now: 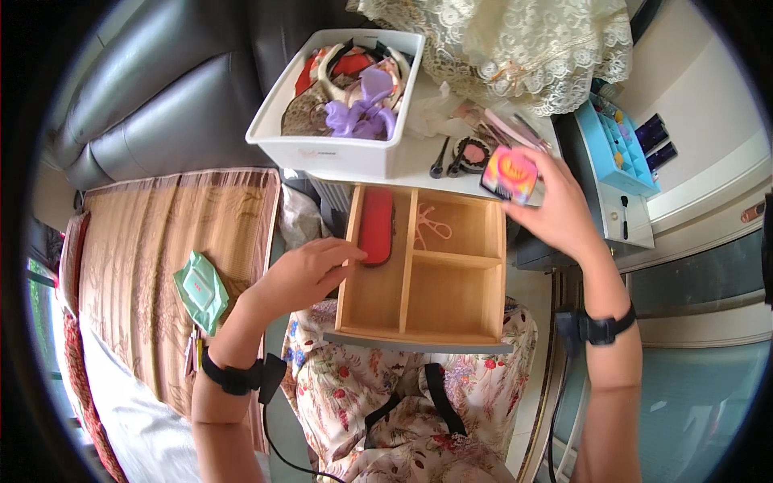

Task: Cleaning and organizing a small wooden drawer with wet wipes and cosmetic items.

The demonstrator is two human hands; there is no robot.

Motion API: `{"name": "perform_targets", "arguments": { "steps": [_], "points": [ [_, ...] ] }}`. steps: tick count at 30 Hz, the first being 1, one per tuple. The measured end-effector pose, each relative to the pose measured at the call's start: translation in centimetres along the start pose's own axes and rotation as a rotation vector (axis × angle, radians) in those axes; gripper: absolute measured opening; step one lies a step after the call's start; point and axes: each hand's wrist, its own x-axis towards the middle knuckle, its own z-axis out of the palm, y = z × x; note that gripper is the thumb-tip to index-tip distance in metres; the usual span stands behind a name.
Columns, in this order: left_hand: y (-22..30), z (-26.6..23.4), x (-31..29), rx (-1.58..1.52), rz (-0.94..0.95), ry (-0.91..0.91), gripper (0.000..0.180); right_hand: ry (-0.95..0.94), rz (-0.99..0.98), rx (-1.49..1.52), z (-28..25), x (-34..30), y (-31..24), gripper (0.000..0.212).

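Note:
My right hand [555, 201] pinches a small square box [512, 172], pink, yellow and black, between thumb and fingers. It is held above the white tabletop, just beyond the drawer's far right corner. A pulled-out wooden drawer [405, 306] with three compartments sits over my lap. In its long left compartment lies a red oblong case [376, 225]. My left hand [310, 270] is at the drawer's left wall, fingers loosely stretched and apart, tips by the near end of the case; contact is unclear. The far right compartment holds a pink looped tool [433, 227], perhaps an eyelash curler.
Behind the drawer stands a white bin [322, 157] of headbands and a purple bow. Beside it lie a round compact [471, 153], brushes and lace cloth [515, 48]. A blue organizer [608, 149] stands right. Left, a green wipes pack [201, 294] lies on a brown mat [145, 241].

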Motion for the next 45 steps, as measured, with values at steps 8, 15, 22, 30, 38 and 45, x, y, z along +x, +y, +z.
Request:
{"name": "perform_targets", "arguments": {
  "steps": [8, 15, 22, 30, 38, 45],
  "points": [
    [-0.8, -0.5, -0.2, -0.032, 0.008, 0.045, 0.024, -0.473, -0.207, 0.131, 9.5, -4.0, -7.9, 0.052],
    [-1.6, -0.6, -2.8, -0.065, 0.022, 0.094, 0.024, -0.535, -0.341, -0.112, 15.7, -3.9, -9.2, 0.043],
    [-2.2, -0.4, -3.8, -0.055, 0.035, 0.098, 0.023, -0.580, -0.373, -0.353, 18.2, -4.6, -9.7, 0.022],
    [-1.9, -0.6, -3.5, -0.010, 0.049, 0.059, 0.026, -0.739, -0.256, -0.501, 19.3, -4.9, -10.1, 0.024],
    [-0.5, -0.4, -1.2, -0.062, 0.035, 0.009, 0.022, -0.222, 0.095, 0.074, 7.7, -0.2, -5.6, 0.013],
    [0.5, 0.6, 2.1, -0.022, 0.089, -0.052, 0.021, -0.082, -0.159, -0.117, 5.3, 5.1, 5.7, 0.064]
  ]
}}
